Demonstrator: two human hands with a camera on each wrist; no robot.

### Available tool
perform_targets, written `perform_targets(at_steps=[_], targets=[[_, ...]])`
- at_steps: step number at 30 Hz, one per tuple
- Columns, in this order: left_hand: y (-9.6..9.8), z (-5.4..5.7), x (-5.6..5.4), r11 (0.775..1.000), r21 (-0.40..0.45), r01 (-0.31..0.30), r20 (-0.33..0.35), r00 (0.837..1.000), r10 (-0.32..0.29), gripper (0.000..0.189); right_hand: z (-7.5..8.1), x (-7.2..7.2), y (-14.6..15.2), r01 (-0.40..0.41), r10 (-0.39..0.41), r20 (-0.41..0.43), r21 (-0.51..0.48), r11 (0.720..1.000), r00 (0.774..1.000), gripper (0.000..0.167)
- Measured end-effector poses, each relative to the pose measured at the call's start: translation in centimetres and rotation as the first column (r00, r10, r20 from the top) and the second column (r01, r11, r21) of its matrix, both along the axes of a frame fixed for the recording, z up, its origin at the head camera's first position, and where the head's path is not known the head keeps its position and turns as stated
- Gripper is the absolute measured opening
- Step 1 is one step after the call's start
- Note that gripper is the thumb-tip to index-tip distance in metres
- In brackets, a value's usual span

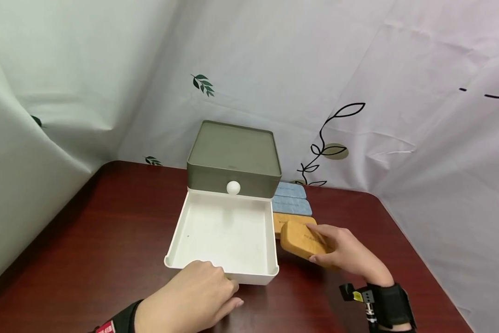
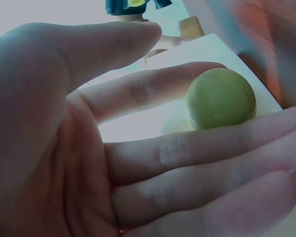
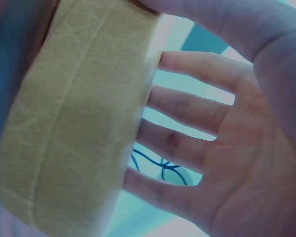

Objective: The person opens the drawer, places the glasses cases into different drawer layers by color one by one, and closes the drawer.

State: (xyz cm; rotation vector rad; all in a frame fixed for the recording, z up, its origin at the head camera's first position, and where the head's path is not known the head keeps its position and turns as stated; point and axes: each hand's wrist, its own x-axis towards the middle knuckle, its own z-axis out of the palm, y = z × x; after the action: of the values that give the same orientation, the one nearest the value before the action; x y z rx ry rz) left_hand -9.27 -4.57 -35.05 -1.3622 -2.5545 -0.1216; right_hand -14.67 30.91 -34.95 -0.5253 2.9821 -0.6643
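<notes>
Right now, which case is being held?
The yellow case in the right hand; the other yellow case and two blue cases lie unheld behind it.

We take this for a small curtained-off filming corner: pale cloth printed with leaves hangs behind and on both sides of a dark red desk, and a black wrist strap carries a small device. We cannot tell what building surrounds it.

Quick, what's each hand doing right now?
Left hand: holding the round green drawer knob between two fingers.
Right hand: holding a mustard-yellow case.
</notes>
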Motion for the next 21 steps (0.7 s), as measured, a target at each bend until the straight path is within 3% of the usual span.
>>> perform_targets(at_steps=[13,18,21], targets=[[-0.7,-0.2,0.0,0.999,0.030,0.013,-0.008,1.000,-0.013,0.040,2.5,1.9,-1.8,-0.009,0.004,-0.187,-0.024,1.000,0.982,0.071],[-0.7,-0.3,0.0,0.999,0.049,0.025,-0.051,0.998,-0.022,0.042,3.9,2.8,-3.0,-0.051,0.043,-0.305,-0.019,0.999,0.951,0.073],[-1.0,-0.3,-0.1,0.998,0.056,0.021,-0.043,0.999,-0.019,0.043,4.8,3.0,-4.0,-0.078,0.065,-0.358,-0.023,0.997,0.932,0.075]])
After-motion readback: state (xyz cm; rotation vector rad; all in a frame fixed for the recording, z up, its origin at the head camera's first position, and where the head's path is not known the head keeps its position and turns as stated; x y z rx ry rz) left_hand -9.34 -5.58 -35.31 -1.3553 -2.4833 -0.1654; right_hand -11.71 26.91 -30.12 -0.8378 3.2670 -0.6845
